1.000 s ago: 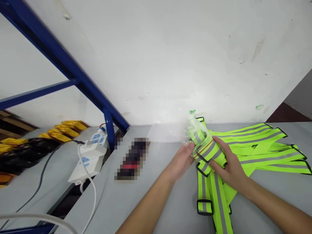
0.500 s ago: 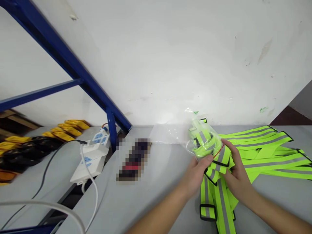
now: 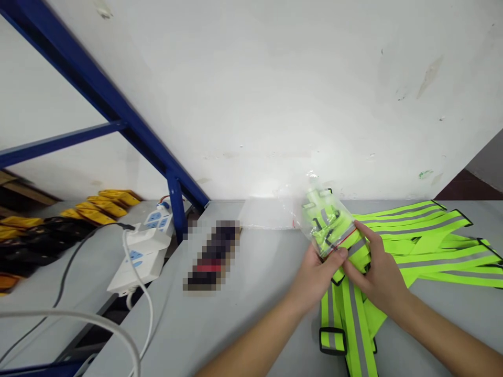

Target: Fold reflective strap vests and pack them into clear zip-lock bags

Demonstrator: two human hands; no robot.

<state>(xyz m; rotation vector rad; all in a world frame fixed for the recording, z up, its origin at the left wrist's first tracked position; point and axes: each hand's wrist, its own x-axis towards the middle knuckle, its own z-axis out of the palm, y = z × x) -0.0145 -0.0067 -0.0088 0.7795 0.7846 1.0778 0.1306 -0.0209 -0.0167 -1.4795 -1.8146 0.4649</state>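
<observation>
Between my two hands is a clear zip bag with a red seal line, tilted with its mouth toward me. A bundle of neon-yellow reflective straps with black buckles lies mostly inside it, and part still sticks out of the mouth. My left hand pinches the bag's near left corner, thumb on top by the red line. My right hand grips the right edge of the mouth and the strap bundle there. Several more reflective straps lie spread under and right of my hands.
Flat clear bags lie at the wall. A pixelated dark item rests on the grey table. To the left are white power strips with cables, a blue metal frame and yellow-and-black packs.
The strap bundle sits deeper in the bag, with less of it sticking out at the mouth. My right hand has shifted its fingers up onto the bag's edge.
</observation>
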